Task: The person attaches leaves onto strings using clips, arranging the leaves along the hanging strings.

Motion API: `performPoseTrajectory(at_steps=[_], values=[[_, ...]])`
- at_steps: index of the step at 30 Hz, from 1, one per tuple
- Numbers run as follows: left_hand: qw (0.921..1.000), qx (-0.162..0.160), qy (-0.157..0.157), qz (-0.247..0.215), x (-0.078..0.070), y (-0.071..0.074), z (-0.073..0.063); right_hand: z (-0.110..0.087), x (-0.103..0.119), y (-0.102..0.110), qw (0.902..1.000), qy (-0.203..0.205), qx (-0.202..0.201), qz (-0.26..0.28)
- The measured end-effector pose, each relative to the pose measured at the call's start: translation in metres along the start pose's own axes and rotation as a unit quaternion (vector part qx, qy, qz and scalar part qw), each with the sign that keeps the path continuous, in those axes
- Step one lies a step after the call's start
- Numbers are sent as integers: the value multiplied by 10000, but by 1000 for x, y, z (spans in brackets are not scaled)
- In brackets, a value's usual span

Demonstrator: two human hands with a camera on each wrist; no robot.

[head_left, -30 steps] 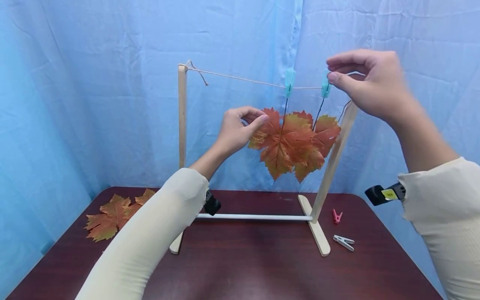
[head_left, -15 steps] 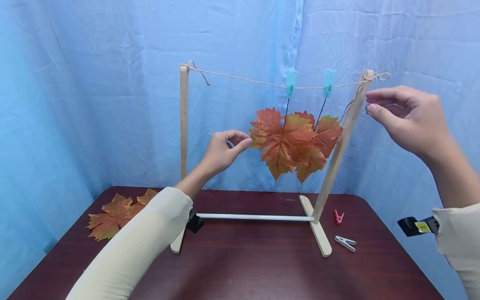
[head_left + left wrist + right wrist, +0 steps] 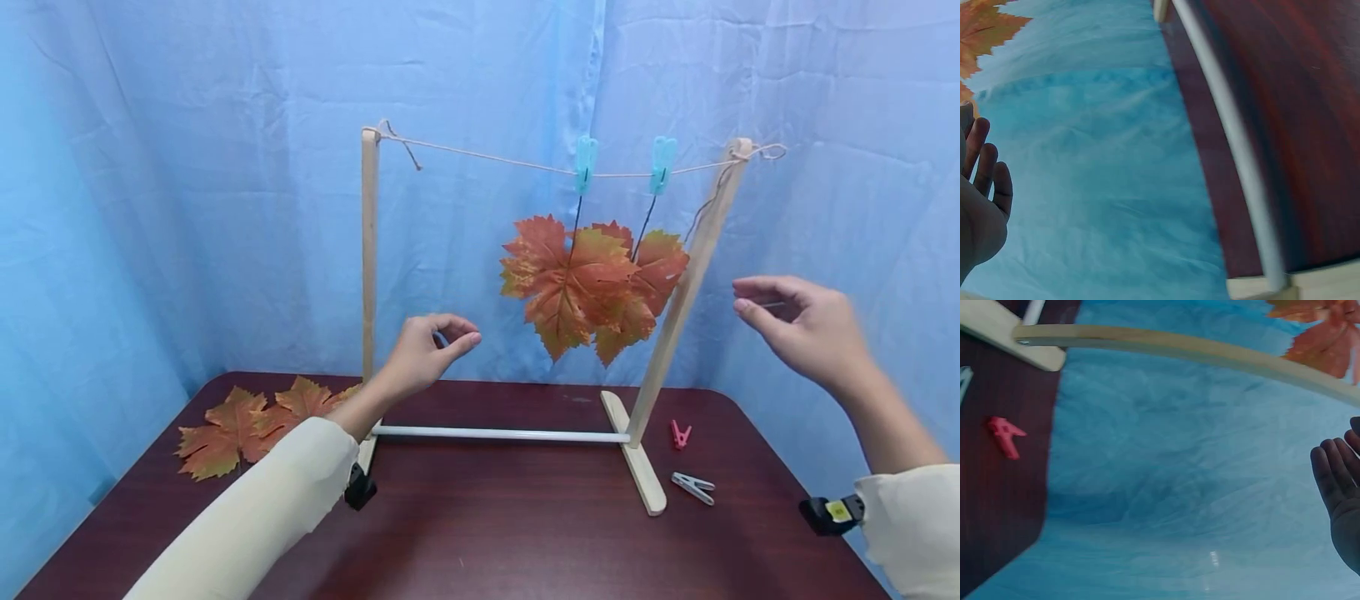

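Two orange-red artificial maple leaves hang by dark stems from a string (image 3: 480, 155), the front leaf (image 3: 562, 279) overlapping the rear leaf (image 3: 658, 271). A turquoise clothespin (image 3: 586, 165) grips one stem on the line, and a second turquoise clothespin (image 3: 662, 167) grips the other. My left hand (image 3: 427, 350) is in the air, lower left of the leaves, fingers loosely bent and holding nothing. To the right of the right post, my right hand (image 3: 810, 329) hovers with relaxed fingers, also holding nothing. On the table lie a pink clothespin (image 3: 680, 435) and a grey-white clothespin (image 3: 693, 487).
The string is tied between a left wooden post (image 3: 370, 250) and a leaning right wooden post (image 3: 690, 292). A white rod (image 3: 502, 433) joins their feet. More leaves (image 3: 232, 429) lie on the dark table (image 3: 465, 517) at left, partly behind my left forearm. Blue curtains hang behind.
My right hand has left the right turquoise clothespin, moving right and then down. My left hand has drawn away from the front leaf, down and left. Both clothespins stay on the string.
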State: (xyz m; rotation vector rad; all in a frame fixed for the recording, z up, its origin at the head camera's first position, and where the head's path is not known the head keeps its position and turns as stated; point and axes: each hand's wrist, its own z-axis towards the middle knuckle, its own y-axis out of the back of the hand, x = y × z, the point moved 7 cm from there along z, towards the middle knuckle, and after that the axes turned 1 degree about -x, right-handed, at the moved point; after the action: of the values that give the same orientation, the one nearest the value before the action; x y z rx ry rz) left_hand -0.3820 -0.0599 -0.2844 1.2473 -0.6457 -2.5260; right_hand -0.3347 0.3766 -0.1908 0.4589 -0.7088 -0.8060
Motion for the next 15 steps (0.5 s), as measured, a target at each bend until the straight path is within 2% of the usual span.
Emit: performPoseTrajectory(at_steps=[3,8,15], values=[[9999,119,103,17,11,-2,-11,-11,-19,-14,9995,-173,223,-129],[9996,248,81,98,25,-3,-28,-29,-45,-39,9972,-318,608,-304],[9986,461,-58,239,35,-2,-54,-55,-78,-78,9925,-443,1082,-352]])
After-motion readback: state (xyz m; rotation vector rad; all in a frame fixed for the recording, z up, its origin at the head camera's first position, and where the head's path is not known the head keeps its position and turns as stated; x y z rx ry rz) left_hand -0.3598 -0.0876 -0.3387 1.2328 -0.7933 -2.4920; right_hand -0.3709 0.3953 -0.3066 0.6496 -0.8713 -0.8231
